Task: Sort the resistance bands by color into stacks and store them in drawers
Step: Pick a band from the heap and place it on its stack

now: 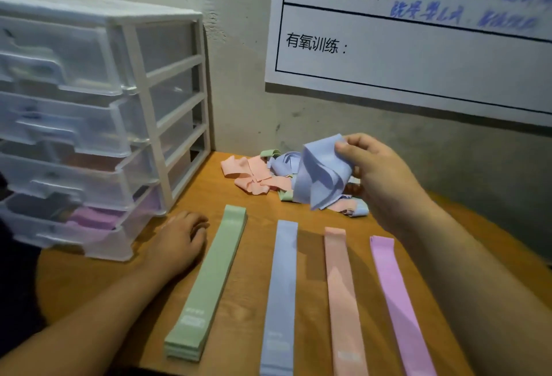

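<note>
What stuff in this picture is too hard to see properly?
Head view: what lies in the drawers; frosted plastic blurs it.
Head view: near ends of the peach stack and purple stack; cut off by the bottom edge.
Head view: handwriting on the wall chart; blurred, cut by the right edge.
Head view: part of the loose pile; hidden behind the right hand and the blue band it holds.

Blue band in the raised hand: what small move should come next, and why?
Probably flatten it and lay it on the blue stack. The right hand pinches a crumpled blue band above the mixed pile, and the blue stack lies flat between the green stack and the peach stack.
</note>
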